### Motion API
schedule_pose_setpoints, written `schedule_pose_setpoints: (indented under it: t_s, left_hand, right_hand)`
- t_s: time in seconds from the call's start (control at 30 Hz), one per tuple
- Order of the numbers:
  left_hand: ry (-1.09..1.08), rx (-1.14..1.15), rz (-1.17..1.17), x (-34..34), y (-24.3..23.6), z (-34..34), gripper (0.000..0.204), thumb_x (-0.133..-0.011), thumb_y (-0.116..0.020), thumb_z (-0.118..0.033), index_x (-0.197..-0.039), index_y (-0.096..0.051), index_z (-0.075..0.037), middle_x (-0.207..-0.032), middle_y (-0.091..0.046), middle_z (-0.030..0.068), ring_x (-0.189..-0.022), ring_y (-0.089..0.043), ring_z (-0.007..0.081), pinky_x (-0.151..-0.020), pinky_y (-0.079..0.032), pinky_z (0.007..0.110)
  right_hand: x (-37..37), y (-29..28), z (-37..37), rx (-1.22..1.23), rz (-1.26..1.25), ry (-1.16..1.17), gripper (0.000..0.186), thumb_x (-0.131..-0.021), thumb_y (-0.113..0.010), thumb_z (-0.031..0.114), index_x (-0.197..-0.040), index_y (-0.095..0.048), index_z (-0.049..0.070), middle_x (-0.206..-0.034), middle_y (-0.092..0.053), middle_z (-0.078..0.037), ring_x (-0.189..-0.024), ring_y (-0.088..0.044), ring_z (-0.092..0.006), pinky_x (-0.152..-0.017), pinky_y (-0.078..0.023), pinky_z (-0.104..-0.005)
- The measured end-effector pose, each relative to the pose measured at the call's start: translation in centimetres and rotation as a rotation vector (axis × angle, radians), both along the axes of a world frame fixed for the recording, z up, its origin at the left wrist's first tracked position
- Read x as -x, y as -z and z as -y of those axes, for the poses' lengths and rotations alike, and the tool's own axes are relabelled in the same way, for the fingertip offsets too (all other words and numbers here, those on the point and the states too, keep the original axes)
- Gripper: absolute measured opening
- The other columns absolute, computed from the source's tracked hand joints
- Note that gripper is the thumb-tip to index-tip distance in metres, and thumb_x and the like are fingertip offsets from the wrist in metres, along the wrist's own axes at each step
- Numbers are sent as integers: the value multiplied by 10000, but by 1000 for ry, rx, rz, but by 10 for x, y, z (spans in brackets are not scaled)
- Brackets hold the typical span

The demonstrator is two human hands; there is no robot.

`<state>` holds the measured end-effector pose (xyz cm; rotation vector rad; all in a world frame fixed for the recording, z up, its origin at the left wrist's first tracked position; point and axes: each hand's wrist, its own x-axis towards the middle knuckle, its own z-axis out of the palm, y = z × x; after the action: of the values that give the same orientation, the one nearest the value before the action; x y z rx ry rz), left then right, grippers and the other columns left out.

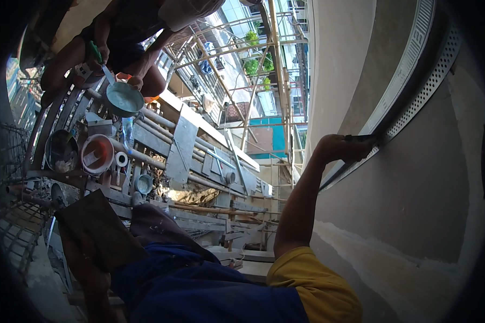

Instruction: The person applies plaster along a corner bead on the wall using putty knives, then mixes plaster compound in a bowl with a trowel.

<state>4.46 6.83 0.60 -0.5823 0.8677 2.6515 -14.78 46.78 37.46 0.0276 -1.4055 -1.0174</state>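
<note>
My right hand (346,149) is raised with its fingers closed around a dark tool (360,138), whose working end is hard to make out. It rests against a perforated metal strip (409,113) that runs along the grey wall. At lower left, my left hand (86,264) is in shadow at a flat, dark rectangular board (97,229). The arm there comes up beneath the board, and the fingers' grip is mostly hidden.
A co-worker (129,32) crouches at upper left, stirring a bowl (125,101) of pale paste with a green-handled scraper (96,52). Buckets (98,153), a tape roll (122,159) and a small tin (144,183) stand on the plank platform. Scaffold poles (277,48) rise beyond its edge.
</note>
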Motion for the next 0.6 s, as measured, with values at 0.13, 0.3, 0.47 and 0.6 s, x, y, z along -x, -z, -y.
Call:
schedule_pose_setpoints:
  t_s: [0.13, 0.3, 0.47, 0.6]
  left_hand:
    - [-168, -41, 48, -1, -4, -14, 726, -934, -594, -285, -1487, -181, -58, -1386, -409, 137, -1206, -492, 260, -985, -443, 382]
    - [-167, -36, 63, 0, -7, -14, 722, -932, -597, -293, -1482, -194, -58, -1375, -416, 135, -1203, -493, 259, -984, -442, 380]
    - [-157, -51, 54, -1, -4, -13, 713, -935, -592, -297, -1479, -198, -58, -1368, -421, 137, -1196, -498, 258, -977, -448, 378]
    - [-175, -18, 38, 1, -6, -15, 703, -940, -584, -299, -1477, -201, -57, -1366, -421, 138, -1180, -512, 258, -961, -464, 378]
  right_hand:
    - [1, 8, 3, 72, -27, 23, 537, -969, -314, 231, -1421, -250, -52, -1308, -400, -292, -1201, -411, -453, -906, -325, -586]
    - [-17, 33, -11, 33, 98, 122, 511, -978, -301, 239, -1363, -293, -97, -1298, -420, -287, -1187, -454, -478, -891, -382, -581]
    - [-19, 18, -13, -37, 44, 21, 522, -984, -296, 252, -1388, -280, -77, -1313, -414, -295, -1169, -457, -463, -886, -376, -572]
    - [-19, -4, -39, -51, 4, 36, 534, -983, -307, 252, -1414, -263, -60, -1338, -401, -298, -1172, -445, -465, -867, -361, -585]
